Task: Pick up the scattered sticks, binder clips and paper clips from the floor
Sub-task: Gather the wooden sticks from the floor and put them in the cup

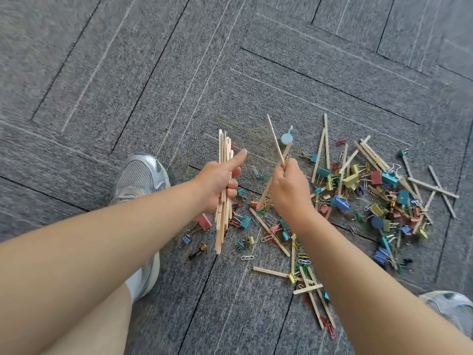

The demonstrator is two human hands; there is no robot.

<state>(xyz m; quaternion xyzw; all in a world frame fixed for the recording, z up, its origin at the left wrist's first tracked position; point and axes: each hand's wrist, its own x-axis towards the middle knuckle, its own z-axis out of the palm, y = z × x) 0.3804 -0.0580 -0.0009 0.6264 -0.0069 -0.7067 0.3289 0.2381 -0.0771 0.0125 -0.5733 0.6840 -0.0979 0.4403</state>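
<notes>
Left hand (220, 179) grips stick bundle (224, 185), right hand (288, 187) pinches two sticks (277, 149) above the carpet (153, 73) litter; risk: loosening to merge them may spill the bundle.

- Floor (256, 73): grey carpet tiles, woven cloth, matt and rough, with dark seams.
- Sticks (326, 142): pale bare wood, matt and flat.
- Binder clips (340, 202): painted metal in several colours, slightly glossy, with shiny wire handles.
- Paper clips (247, 257): thin wire, some bare and shiny, some colour-coated.
- Shoe (139, 175): silver mesh cloth with glossy smooth panels.
</notes>
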